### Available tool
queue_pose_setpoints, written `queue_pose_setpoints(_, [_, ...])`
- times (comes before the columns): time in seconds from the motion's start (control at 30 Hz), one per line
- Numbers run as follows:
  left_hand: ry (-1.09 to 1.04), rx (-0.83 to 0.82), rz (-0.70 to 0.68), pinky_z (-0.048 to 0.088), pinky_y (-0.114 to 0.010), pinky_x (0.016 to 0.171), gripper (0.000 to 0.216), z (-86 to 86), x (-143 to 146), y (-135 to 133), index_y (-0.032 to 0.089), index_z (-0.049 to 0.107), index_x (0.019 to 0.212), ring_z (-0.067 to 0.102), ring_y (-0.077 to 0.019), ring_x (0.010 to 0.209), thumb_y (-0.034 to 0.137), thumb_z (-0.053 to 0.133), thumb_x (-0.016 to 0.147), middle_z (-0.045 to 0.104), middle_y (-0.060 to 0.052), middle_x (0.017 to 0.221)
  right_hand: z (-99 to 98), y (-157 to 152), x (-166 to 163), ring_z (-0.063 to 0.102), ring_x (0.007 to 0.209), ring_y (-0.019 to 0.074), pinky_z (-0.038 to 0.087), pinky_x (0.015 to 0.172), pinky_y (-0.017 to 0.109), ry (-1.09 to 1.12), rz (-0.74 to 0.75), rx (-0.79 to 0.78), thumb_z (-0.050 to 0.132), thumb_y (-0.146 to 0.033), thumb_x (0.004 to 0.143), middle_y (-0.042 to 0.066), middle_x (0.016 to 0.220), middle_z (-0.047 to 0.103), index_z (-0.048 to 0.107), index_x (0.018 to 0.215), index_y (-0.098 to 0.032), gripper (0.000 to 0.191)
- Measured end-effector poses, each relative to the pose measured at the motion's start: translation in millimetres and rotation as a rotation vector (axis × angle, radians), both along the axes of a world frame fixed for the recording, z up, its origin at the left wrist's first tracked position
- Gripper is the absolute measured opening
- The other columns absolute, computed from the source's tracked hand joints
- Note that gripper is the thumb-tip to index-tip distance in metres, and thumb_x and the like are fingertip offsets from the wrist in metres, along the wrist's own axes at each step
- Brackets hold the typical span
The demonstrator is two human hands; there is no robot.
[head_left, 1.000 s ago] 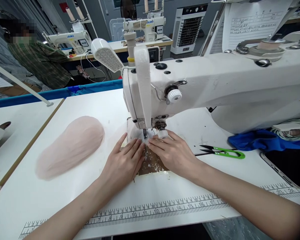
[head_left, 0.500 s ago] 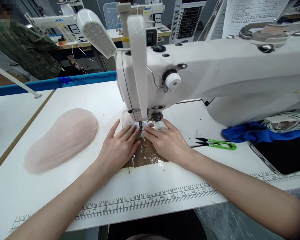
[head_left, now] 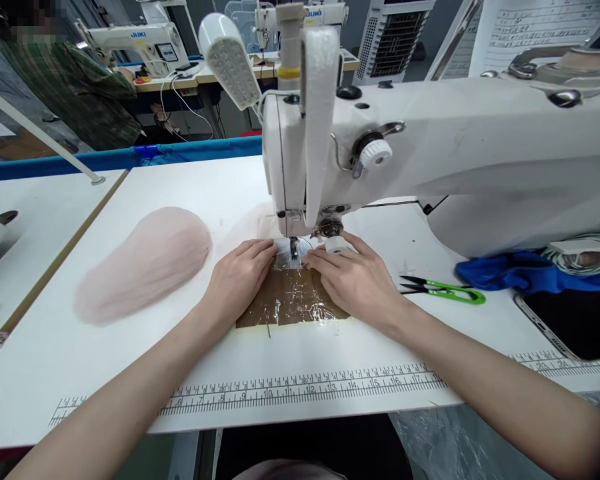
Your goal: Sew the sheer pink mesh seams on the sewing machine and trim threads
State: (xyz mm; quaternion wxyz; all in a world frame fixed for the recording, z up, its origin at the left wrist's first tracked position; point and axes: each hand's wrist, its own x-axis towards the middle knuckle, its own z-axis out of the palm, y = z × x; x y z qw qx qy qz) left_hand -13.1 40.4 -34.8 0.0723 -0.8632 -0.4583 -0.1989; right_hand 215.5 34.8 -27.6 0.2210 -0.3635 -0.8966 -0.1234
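Note:
A white sewing machine (head_left: 295, 160) stands over the work, its presser foot (head_left: 294, 248) lowered between my two hands. Sheer pale fabric (head_left: 253, 223) runs in behind my left hand (head_left: 243, 273), whose fingers are curled together on its edge just left of the foot. On the right of the foot, my right hand (head_left: 353, 270) has its fingertips pinched close to the same thin cloth. How much cloth each hand grips is partly hidden. Brown board under clear tape (head_left: 295, 297) covers the table in front of the foot.
A pale pink sheer piece (head_left: 145, 267) lies to the left. Green thread snips (head_left: 453, 291), a phone (head_left: 575, 323) and blue cloth (head_left: 510, 272) are on the right. A ruler strip (head_left: 290, 390) runs along the front edge. Another person (head_left: 75, 93) sits at the back left.
My left hand has gone from spread, flat fingers to a curled grip and shifted slightly away from the foot. My right hand stays beside it. The view has swung a little left.

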Motion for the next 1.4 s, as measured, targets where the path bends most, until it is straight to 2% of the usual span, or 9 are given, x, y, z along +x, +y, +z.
queue_pose_setpoints(0.13, [-0.096,-0.136,0.000,0.053,-0.043,0.086,0.026,20.8,-7.4,-5.4,0.016,0.066,0.101,0.063,-0.0243,0.103,0.022,0.041,0.096,0.070,-0.007,0.110,3.2,-2.4,-0.5,0.067,0.089,0.0209,0.047,0.092,0.043,0.124,0.014,-0.095,0.043,-0.007,0.088,0.006,0.101,0.074,0.065,0.116,-0.018,0.037])
queue_pose_setpoints(0.23, [-0.254,-0.595,-0.123,0.053,-0.032,0.070,0.027,49.5,-18.6,-14.9,0.019,0.062,0.091,0.063,-0.0170,0.079,0.031,0.038,0.098,0.069,-0.003,0.089,12.8,-8.5,-3.1,0.064,0.100,0.0227,0.052,0.084,0.041,0.299,0.105,-0.380,0.052,-0.016,0.088,0.008,0.117,0.068,0.051,0.134,-0.021,0.046])
queue_pose_setpoints(0.3, [-0.395,-0.869,-0.210,0.051,-0.027,0.064,0.030,64.8,-25.5,-20.2,0.020,0.059,0.087,0.059,-0.0141,0.072,0.038,0.038,0.097,0.063,-0.001,0.079,22.2,-13.6,-4.9,0.062,0.108,0.0222,0.054,0.084,0.038,0.397,0.252,-0.708,0.061,-0.025,0.087,0.009,0.128,0.061,0.042,0.140,-0.023,0.056])
queue_pose_setpoints(0.43, [-0.649,-1.077,-0.273,0.052,-0.028,0.069,0.028,73.1,-28.9,-23.3,0.020,0.057,0.084,0.063,-0.0156,0.078,0.041,0.043,0.096,0.063,-0.002,0.080,35.4,-19.0,-6.0,0.070,0.089,0.0158,0.056,0.075,0.028,0.500,0.483,-1.306,0.057,-0.032,0.092,0.005,0.101,0.072,0.063,0.110,-0.019,0.023])
queue_pose_setpoints(0.5, [-0.721,-1.149,-0.282,0.054,-0.030,0.070,0.027,70.9,-26.9,-22.8,0.020,0.056,0.084,0.067,-0.0172,0.079,0.041,0.042,0.096,0.067,-0.003,0.079,36.3,-18.5,-5.4,0.071,0.084,0.0149,0.056,0.075,0.027,0.564,0.467,-1.434,0.056,-0.032,0.093,0.003,0.090,0.074,0.065,0.096,-0.017,0.018])
queue_pose_setpoints(0.6, [-0.754,-1.218,-0.269,0.055,-0.032,0.070,0.026,68.3,-24.3,-22.9,0.021,0.054,0.086,0.070,-0.0190,0.077,0.041,0.041,0.097,0.071,-0.003,0.078,33.1,-16.7,-5.4,0.071,0.086,0.0146,0.056,0.078,0.027,0.718,0.444,-1.574,0.055,-0.033,0.094,0.005,0.092,0.074,0.066,0.096,-0.017,0.019])
queue_pose_setpoints(0.9, [-0.765,-1.235,-0.202,0.051,-0.029,0.057,0.029,66.2,-23.6,-20.3,0.020,0.051,0.082,0.065,-0.0154,0.058,0.046,0.045,0.094,0.068,0.000,0.071,20.0,-16.6,-11.7,0.069,0.065,0.0101,0.055,0.063,0.020,1.124,0.211,-1.797,0.071,-0.026,0.082,0.000,0.074,0.073,0.063,0.083,-0.016,0.013])
queue_pose_setpoints(1.23, [-0.725,-1.288,-0.154,0.049,-0.026,0.061,0.029,62.0,-30.3,-16.1,0.019,0.056,0.089,0.062,-0.0126,0.060,0.048,0.057,0.087,0.066,0.001,0.074,22.9,-15.0,-11.3,0.070,0.068,0.0120,0.055,0.063,0.020,1.075,0.221,-1.800,0.076,-0.034,0.077,0.001,0.076,0.072,0.064,0.084,-0.016,0.023])
queue_pose_setpoints(1.4, [-0.758,-1.347,-0.055,0.050,-0.029,0.076,0.022,70.3,-51.6,-44.4,0.019,0.062,0.089,0.065,-0.0155,0.075,0.038,0.067,0.081,0.066,-0.001,0.078,32.8,-20.1,-19.7,0.069,0.068,0.0123,0.054,0.065,0.023,0.955,0.238,-1.785,0.075,-0.037,0.077,0.003,0.079,0.072,0.069,0.088,-0.016,0.025])
